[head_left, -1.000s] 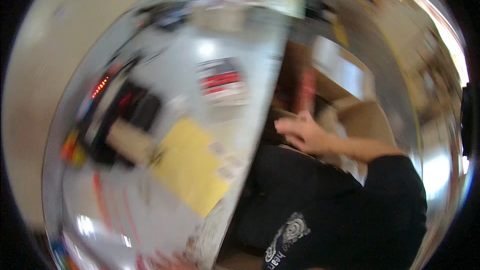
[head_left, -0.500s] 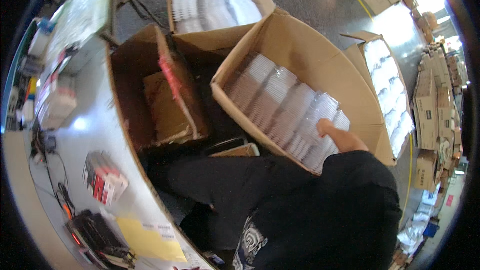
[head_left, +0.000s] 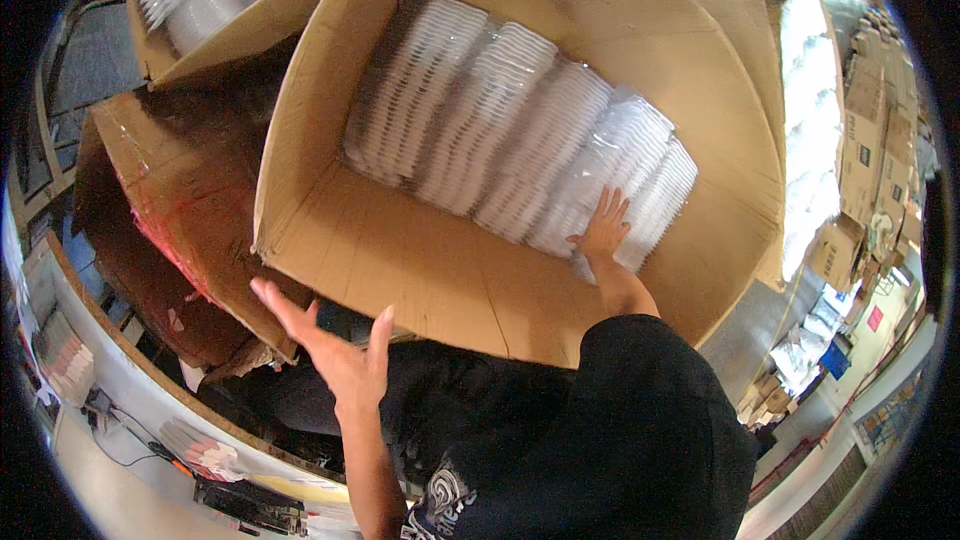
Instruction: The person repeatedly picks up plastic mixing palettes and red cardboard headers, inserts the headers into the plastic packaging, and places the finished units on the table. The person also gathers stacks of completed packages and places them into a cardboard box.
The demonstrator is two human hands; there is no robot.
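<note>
Grey floor [head_left: 738, 332], left hand [head_left: 345, 365] splayed, right hand [head_left: 603, 235] touching wrapped stack [head_left: 630, 140]

The carton [head_left: 400, 280] is brown, its stacks [head_left: 545, 152] white, the shirt [head_left: 655, 410] black.

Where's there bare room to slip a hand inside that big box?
The big box looks bare between the white stacks and its near rim, and toward its right rim; whether floor or wall, I can't tell. A hand could probably pass there. The middle is crowded: stacks packed side by side, the right hand over the rightmost.
</note>
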